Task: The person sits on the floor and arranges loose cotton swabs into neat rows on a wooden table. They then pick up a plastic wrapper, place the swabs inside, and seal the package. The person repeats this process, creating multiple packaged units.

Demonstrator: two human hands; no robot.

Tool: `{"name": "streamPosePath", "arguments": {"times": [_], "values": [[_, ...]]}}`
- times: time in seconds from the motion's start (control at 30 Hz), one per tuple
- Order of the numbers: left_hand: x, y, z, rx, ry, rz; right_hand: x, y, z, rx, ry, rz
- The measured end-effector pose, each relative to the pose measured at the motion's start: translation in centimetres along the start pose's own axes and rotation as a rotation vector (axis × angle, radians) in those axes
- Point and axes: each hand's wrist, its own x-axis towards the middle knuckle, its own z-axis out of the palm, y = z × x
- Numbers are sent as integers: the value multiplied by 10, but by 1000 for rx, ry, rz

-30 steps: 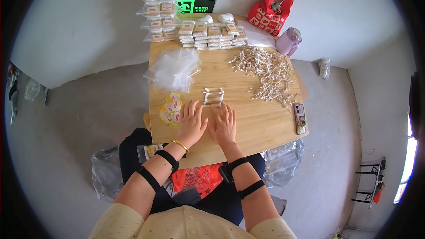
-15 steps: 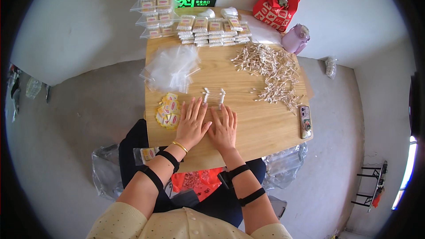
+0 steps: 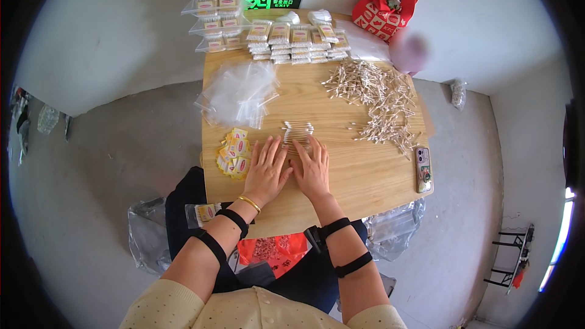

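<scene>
A short row of cotton swabs (image 3: 298, 130) lies side by side in the middle of the wooden table (image 3: 359, 173). My left hand (image 3: 265, 169) rests palm down at the row's near left corner, fingers stretched out. Beside it my right hand (image 3: 312, 167) also lies palm down, its fingertips over the near right part of the row and hiding some swabs. Neither hand grips anything. Left of my left hand is a loose pile of small yellow and white printed cards (image 3: 234, 153).
Clear plastic bags (image 3: 241, 94) lie at the left, a big heap of loose swabs (image 3: 378, 100) at the right. Packed swab bags (image 3: 298, 39) are stacked along the back. A phone (image 3: 423, 169) lies by the right edge; a red bag (image 3: 381, 15) stands behind.
My right hand has slid slightly forward, its fingertips now farther over the swabs. My left hand has hardly moved. The whole view has shifted a little.
</scene>
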Motion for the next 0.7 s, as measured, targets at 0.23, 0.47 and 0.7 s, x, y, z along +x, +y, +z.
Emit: {"name": "streamPosePath", "arguments": {"times": [0.23, 0.47, 0.7], "values": [[-3, 0, -5, -61, 59, 22, 6, -1, -1, 38, 35, -10], [-4, -1, -2, -84, 85, 35, 19, 0, -1, -16, 34, -10], [-4, -1, -4, -91, 89, 27, 25, -1, -1, -3, 67, -17]]}}
